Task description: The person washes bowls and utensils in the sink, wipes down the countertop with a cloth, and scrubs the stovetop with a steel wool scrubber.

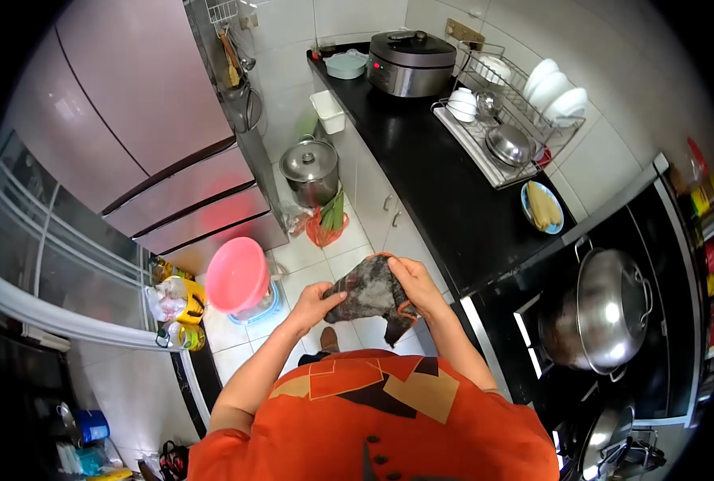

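Note:
Stretched between my two hands is a worn dark grey cloth (369, 290) with a pale fuzzy patch and an orange edge. My left hand (315, 305) grips its left end, thumb on top. At the upper right corner, my right hand (414, 282) pinches it near the orange edging. One corner of the cloth hangs down below my right hand. The cloth is held in the air in front of my body, over the tiled floor.
To the right runs a black counter (421, 172) with a pressure cooker (411, 64), a dish rack (501, 120) and a plate of corn-like yellow food (543, 208). A steel pot (605, 309) stands on the stove. A pink basin (237, 275) and lidded pot (309, 170) are on the left.

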`<move>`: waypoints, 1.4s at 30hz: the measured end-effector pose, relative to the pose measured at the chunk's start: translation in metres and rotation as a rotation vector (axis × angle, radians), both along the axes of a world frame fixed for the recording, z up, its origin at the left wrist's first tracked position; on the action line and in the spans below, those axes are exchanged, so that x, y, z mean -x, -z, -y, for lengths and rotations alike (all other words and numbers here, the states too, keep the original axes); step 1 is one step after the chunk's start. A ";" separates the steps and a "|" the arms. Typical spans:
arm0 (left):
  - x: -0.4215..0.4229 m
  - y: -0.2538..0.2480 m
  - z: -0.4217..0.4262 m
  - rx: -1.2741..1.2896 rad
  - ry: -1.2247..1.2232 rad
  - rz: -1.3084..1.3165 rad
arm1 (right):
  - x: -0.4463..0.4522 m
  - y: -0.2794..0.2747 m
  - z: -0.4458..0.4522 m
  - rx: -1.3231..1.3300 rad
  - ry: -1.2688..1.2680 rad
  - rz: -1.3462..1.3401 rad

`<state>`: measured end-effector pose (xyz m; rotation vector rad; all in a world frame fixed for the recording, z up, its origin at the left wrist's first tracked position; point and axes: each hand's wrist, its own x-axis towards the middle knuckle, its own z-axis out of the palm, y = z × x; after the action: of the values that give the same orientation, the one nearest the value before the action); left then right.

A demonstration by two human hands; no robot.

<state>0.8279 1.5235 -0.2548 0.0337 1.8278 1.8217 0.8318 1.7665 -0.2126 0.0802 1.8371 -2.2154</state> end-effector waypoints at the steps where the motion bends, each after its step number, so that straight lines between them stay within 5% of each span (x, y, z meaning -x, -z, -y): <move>1: 0.022 -0.003 0.005 0.058 0.010 0.017 | 0.012 -0.006 0.004 -0.015 0.005 0.009; 9: 0.172 -0.025 -0.036 -0.184 0.194 -0.216 | 0.086 -0.027 0.002 0.100 -0.065 0.251; 14: 0.251 -0.016 -0.079 -0.339 0.194 -0.259 | 0.142 -0.034 -0.030 0.105 0.195 0.096; 18: 0.323 0.003 -0.086 -0.044 0.223 -0.453 | 0.210 -0.031 -0.064 0.316 0.281 0.014; 23: 0.391 0.009 -0.087 0.147 0.256 -0.367 | 0.307 -0.022 -0.096 0.369 0.374 -0.013; 24: 0.403 0.010 -0.087 0.130 0.240 -0.362 | 0.321 -0.047 -0.099 0.227 0.354 0.106; 28: 0.442 0.030 -0.100 0.046 0.144 -0.306 | 0.394 -0.058 -0.118 0.150 0.285 -0.164; 31: 0.474 0.032 -0.108 0.002 0.094 -0.240 | 0.430 -0.075 -0.115 -0.254 0.312 -0.309; 35: 0.522 0.029 -0.111 -0.129 -0.035 -0.030 | 0.480 0.013 -0.092 -0.673 0.357 -0.493; 37: 0.553 0.038 -0.107 -0.125 -0.086 0.006 | 0.503 0.023 -0.064 -0.777 0.145 -0.555; 39: 0.580 0.051 -0.103 -0.080 -0.175 -0.029 | 0.531 0.073 -0.051 -1.307 -0.105 -0.548; 42: 0.618 0.059 -0.093 -0.093 -0.184 -0.143 | 0.583 0.100 -0.034 -1.400 -0.094 -0.631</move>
<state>0.2102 1.6161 -0.3140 0.0316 1.8955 2.0798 0.2487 1.8003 -0.3123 -0.4668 3.2138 -0.4940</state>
